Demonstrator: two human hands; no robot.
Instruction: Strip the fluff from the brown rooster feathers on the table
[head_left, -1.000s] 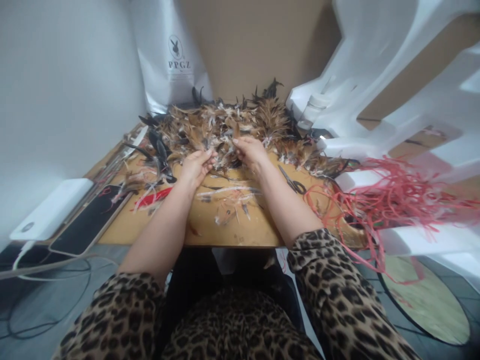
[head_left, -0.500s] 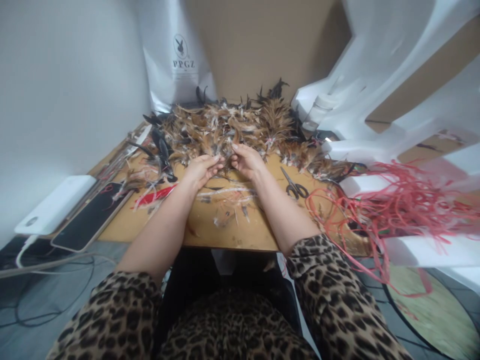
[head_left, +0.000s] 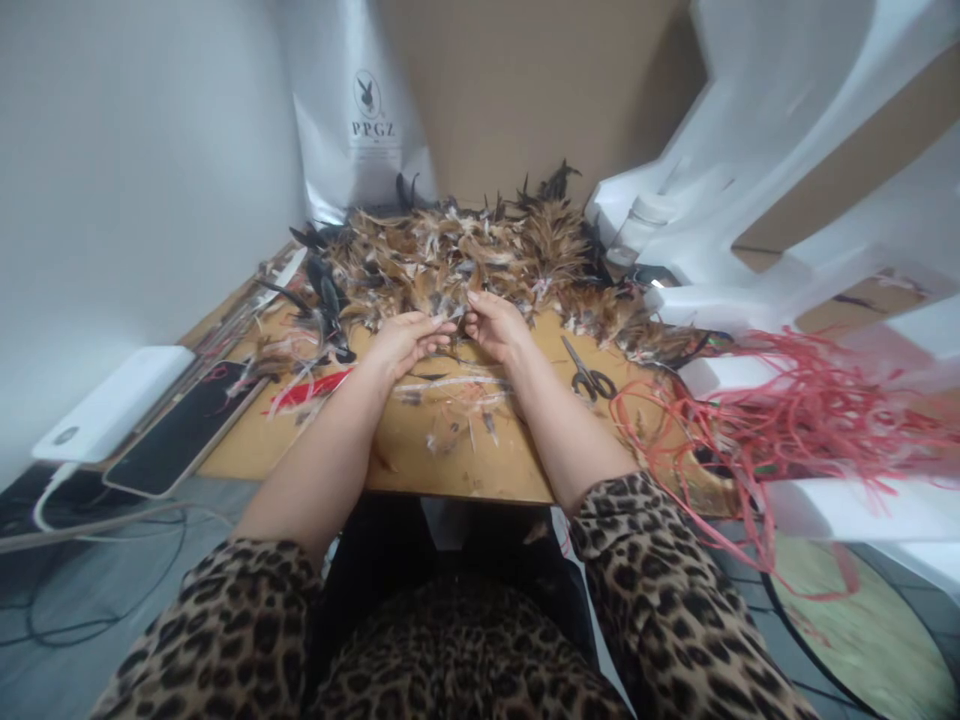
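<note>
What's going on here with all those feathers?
A person is working bare-handed at a heap of brown feathers on a table. The left hand and right hand are close together at the heap's near edge; whatever they may be pinching is too small to make out. Scissors lie to the right, with tangled red strips farther right.

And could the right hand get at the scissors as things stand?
Probably yes: the scissors lie uncovered on the tabletop beside the right forearm, though the right hand is at the feathers.
</note>
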